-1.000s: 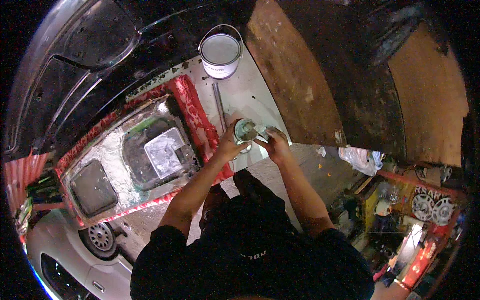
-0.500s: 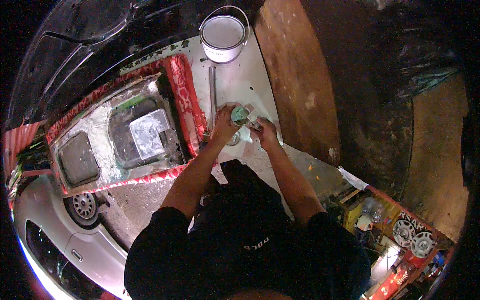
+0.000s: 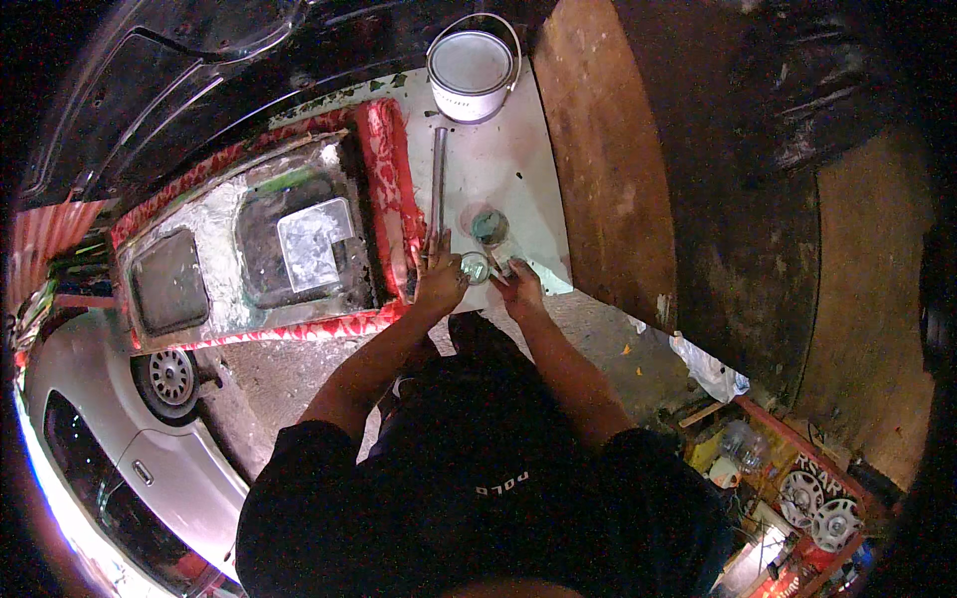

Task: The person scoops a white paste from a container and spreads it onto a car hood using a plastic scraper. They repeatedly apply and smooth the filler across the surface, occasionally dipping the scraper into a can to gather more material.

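A small round clear-rimmed container (image 3: pixel 475 267), pale green inside, is near the front of the white table. My left hand (image 3: pixel 440 286) grips its left side, with fingers curved toward the metal bar. My right hand (image 3: pixel 520 291) is closed on a small thin pale tool (image 3: pixel 498 267), whose exact kind is unclear; its tip is beside the small container. Just beyond both hands stands a larger round tub (image 3: pixel 488 226) with green material in it. Neither hand touches that tub.
A long metal bar (image 3: pixel 439 179) lies lengthwise on the white table (image 3: pixel 538 189). Behind it stands a large lidded paint can (image 3: pixel 471 75). A worn panel with a clear plastic lid (image 3: pixel 317 247) rests on red patterned cloth at left. A wooden board (image 3: pixel 608 149) borders the right.
My left hand has let go of the green-filled tub and moved nearer, to the small round container. My right hand has drawn back slightly toward me with the tool.
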A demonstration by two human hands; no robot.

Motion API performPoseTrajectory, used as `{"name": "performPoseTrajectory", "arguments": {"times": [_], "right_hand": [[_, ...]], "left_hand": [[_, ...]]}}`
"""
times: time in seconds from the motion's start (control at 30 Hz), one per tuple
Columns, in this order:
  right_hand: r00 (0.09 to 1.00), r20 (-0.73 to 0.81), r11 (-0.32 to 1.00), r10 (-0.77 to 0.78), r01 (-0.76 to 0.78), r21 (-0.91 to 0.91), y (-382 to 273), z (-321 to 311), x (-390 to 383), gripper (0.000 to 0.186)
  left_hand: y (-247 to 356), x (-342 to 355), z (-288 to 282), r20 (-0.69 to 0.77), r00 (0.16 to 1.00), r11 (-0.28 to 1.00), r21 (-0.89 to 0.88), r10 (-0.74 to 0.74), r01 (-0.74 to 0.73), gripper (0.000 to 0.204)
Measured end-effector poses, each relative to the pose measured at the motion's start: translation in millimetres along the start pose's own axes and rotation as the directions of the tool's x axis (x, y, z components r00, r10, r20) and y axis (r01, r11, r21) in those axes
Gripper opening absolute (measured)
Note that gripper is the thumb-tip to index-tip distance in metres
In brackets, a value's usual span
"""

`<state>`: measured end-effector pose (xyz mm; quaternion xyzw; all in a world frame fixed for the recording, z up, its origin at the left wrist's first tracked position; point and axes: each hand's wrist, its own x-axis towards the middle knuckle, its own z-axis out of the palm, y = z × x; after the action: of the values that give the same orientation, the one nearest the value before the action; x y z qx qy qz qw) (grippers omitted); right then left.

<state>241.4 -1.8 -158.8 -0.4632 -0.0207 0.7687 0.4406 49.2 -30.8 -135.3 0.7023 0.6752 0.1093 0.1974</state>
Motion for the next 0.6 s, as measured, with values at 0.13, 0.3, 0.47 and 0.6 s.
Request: {"name": "performPoseTrajectory", "arguments": {"times": [0.13,0.3,0.47,0.6], "right_hand": [[0.996,-0.089,0.999,0.006,-0.003,0.033,7,-6,4,0.021],[1.0,-0.017,0.995,-0.025,0.026,0.095,1,-13,-7,0.021],[0.998,-0.068,0.986,-0.001,0.012,0.164,-3,-10,-9,0.02],[0.998,-0.013,0.982,-0.057,0.058,0.178,-17,-4,-17,0.019]], "left_hand": [[-1,-6,10,-0.051,0.997,0.996,0.064,-0.061,0.064,0.034],[2,-7,9,0.0,0.998,0.998,-0.008,-0.056,0.056,0.028],[6,-6,1,-0.014,0.999,0.988,-0.152,-0.03,0.027,0.033],[10,-2,-22,0.083,0.997,0.815,-0.576,-0.008,0.055,0.031]]}}
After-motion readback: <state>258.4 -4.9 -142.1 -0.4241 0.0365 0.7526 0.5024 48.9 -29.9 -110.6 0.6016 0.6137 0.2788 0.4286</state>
